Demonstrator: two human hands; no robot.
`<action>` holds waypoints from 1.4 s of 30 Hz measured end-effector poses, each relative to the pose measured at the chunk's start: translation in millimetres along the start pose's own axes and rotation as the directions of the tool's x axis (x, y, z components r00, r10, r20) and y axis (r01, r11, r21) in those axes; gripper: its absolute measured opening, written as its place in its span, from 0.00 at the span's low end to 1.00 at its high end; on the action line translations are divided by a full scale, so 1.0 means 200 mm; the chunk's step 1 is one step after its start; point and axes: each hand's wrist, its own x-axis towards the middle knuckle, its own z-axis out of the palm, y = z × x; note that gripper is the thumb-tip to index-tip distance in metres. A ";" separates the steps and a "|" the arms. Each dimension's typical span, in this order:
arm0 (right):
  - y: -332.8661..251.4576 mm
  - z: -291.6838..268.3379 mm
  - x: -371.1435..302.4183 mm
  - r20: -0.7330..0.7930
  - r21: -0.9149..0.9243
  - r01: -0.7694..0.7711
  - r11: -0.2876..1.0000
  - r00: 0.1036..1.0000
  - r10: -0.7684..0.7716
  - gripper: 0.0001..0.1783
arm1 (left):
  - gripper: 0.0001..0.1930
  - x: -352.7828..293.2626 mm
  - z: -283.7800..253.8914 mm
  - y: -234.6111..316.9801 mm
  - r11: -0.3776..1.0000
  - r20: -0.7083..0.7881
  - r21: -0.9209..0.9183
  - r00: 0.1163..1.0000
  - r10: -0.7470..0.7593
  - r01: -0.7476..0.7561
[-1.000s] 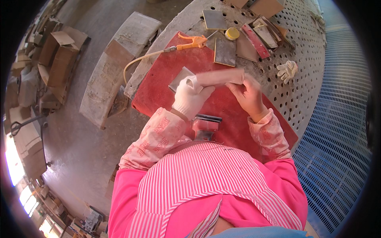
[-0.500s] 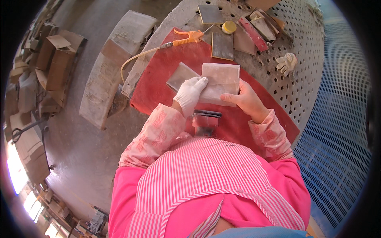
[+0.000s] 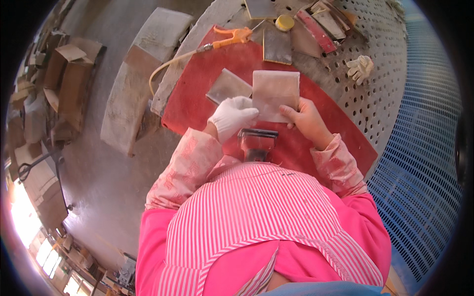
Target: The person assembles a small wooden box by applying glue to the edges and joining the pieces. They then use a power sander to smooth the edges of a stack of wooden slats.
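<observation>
Right hand (image 3: 307, 120), bare: the grip is closed on the lower right corner of a pale rectangular slab (image 3: 275, 91), thumb across its face. Left hand (image 3: 233, 117), gloved: fingers curled at the slab's lower left edge; whether they pinch it cannot be told. Compared with half a second earlier, the left thumb has left the face, which now shows squarely; the right hand probably bears most of the weight. The slab extends forward from both hands, above a red cloth (image 3: 197, 98). Beyond: a grey tile (image 3: 228, 87), then an orange air gun (image 3: 232, 38).
</observation>
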 end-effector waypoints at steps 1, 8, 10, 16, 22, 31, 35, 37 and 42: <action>0.01 0.00 0.00 -0.004 0.015 0.017 1.000 1.000 -0.017 0.13 | 0.17 0.01 0.00 0.00 0.999 -0.009 0.044 1.000 -0.012 0.012; 0.06 -0.02 -0.06 0.254 0.000 -0.016 1.000 0.967 0.016 0.12 | 0.20 0.00 0.07 -0.03 0.985 0.041 -0.126 0.991 0.124 -0.118; 0.05 -0.06 -0.08 0.299 -0.022 -0.041 0.999 0.953 0.046 0.12 | 0.18 0.00 0.08 -0.04 0.984 -0.017 -0.096 0.988 0.151 -0.152; 0.00 -0.16 -0.09 0.409 -0.194 0.122 0.973 0.912 -0.033 0.11 | 0.17 -0.02 0.02 0.03 0.992 -0.017 0.062 0.994 0.107 -0.106; -0.06 -0.19 -0.02 0.048 -0.507 0.331 0.796 0.933 -0.357 0.11 | 0.17 -0.10 0.11 0.12 0.823 0.014 0.535 0.976 0.216 -0.190; -0.06 -0.06 0.00 -0.197 0.262 0.319 0.911 0.942 -0.273 0.17 | 0.13 -0.12 0.10 0.14 0.982 -0.254 0.078 0.949 0.187 -0.172; 0.10 0.06 -0.07 0.061 0.402 0.009 0.916 0.997 -0.037 0.21 | 0.18 -0.08 0.15 0.04 0.920 -0.155 -0.344 0.978 0.141 -0.187; 0.16 0.11 -0.08 0.016 0.402 0.104 0.910 0.993 -0.120 0.20 | 0.18 -0.08 0.18 0.00 0.924 -0.112 -0.363 0.990 0.080 -0.116; 0.21 0.06 -0.12 -0.074 0.258 0.086 0.962 0.995 -0.068 0.10 | 0.19 -0.08 0.10 -0.02 0.998 -0.167 -0.012 0.984 0.055 -0.058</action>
